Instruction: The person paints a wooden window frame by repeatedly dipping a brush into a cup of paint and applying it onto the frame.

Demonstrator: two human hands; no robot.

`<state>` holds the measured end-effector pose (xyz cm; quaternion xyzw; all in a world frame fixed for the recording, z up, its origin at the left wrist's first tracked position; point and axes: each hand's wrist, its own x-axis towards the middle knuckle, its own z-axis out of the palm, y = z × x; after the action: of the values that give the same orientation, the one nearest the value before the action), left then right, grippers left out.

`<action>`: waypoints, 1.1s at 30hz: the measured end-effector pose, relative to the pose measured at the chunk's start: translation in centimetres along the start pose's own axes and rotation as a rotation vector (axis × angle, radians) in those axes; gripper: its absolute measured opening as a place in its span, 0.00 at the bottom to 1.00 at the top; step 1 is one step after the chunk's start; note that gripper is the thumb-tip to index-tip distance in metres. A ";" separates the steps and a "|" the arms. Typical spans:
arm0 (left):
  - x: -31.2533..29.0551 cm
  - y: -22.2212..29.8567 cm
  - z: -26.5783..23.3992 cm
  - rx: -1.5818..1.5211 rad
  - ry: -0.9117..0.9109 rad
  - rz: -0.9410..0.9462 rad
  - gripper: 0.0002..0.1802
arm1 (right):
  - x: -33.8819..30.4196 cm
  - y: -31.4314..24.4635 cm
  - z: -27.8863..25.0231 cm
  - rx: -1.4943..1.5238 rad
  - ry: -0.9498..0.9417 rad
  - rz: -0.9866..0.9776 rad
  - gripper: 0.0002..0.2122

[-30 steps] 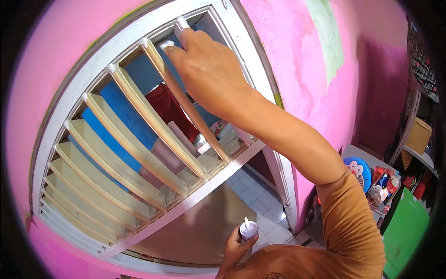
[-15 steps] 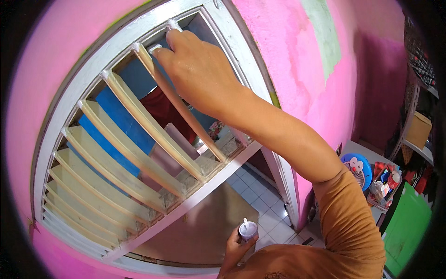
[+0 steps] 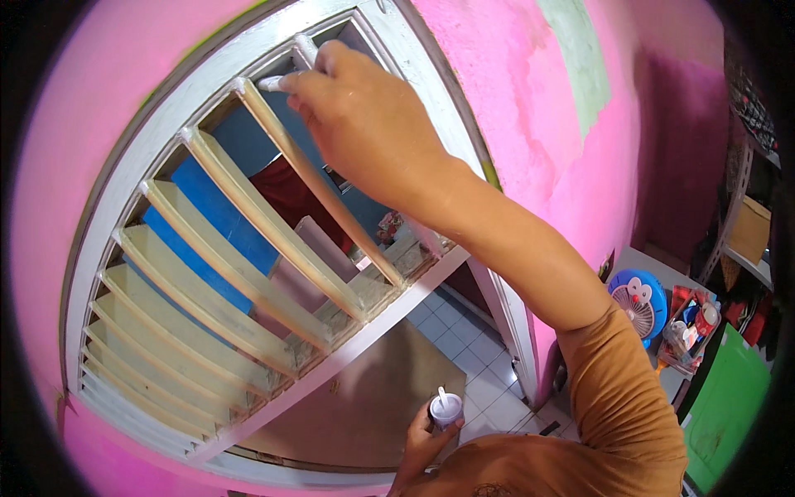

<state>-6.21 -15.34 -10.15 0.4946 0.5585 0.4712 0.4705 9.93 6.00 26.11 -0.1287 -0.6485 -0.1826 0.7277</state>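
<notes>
High in the window opening, my right hand (image 3: 356, 116) is closed around a small white-tipped thing (image 3: 272, 83), whose kind is mostly hidden by the fingers. Its tip is beside the upper end of a cream wooden slat (image 3: 306, 178), where white material is smeared. Another slat's whitened top (image 3: 306, 51) lies just behind my fingers. Low in the view, my left hand (image 3: 422, 439) grips a small cup (image 3: 447, 412) holding pale stuff, with a white spoon-like stick (image 3: 443, 396) standing in it.
Several slanted slats fill the white window frame (image 3: 178, 87), set in a pink wall (image 3: 530, 99). Below them is a brown board (image 3: 356, 406). At the right stand a blue fan (image 3: 638, 306), a tray of small items (image 3: 689, 327), a green panel (image 3: 729, 406) and shelves (image 3: 737, 240).
My right hand has shifted slightly right and down, and its fingers have turned, exposing more of the white-tipped thing. My left hand holds the cup almost where it was.
</notes>
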 end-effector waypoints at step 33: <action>1.2 0.1 -1.9 -0.050 -0.097 0.079 0.32 | -0.8 -4.2 -1.1 -0.200 0.094 0.026 0.05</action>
<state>-8.19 -14.24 -9.89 0.5265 0.5033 0.4787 0.4903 9.01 1.81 24.97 -0.2005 -0.5905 -0.2430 0.7431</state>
